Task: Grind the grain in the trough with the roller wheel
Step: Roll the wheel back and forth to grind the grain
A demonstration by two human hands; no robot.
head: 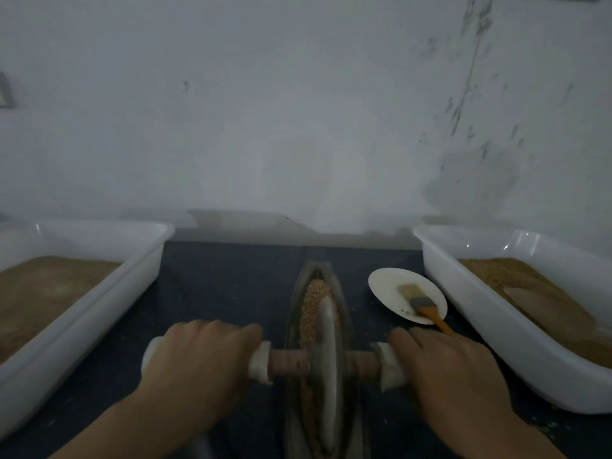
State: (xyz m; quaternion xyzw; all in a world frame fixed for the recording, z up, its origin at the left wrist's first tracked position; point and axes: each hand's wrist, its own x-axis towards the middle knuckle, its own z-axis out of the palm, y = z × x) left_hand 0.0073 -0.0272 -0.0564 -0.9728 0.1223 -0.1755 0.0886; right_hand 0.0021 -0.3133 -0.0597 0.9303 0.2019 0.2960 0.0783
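Observation:
A long narrow boat-shaped trough [341,299] runs away from me down the middle of the dark table. Coarse tan grain [313,299] fills its far half. A pale disc-shaped roller wheel [328,352] stands on edge in the trough, on a brown wooden axle [288,361] with white-wrapped handles. My left hand [198,356] grips the left handle, with its fingers curled over it. My right hand [443,362] grips the right handle the same way. The wheel hides the grain beneath it.
A white plastic tub [145,260] of brown ground meal stands on the left. Another white tub [470,293] with grain and a wooden scoop [549,309] stands on the right. A white dish [384,283] holding an orange-handled brush [427,308] lies between trough and right tub. A wall rises close behind.

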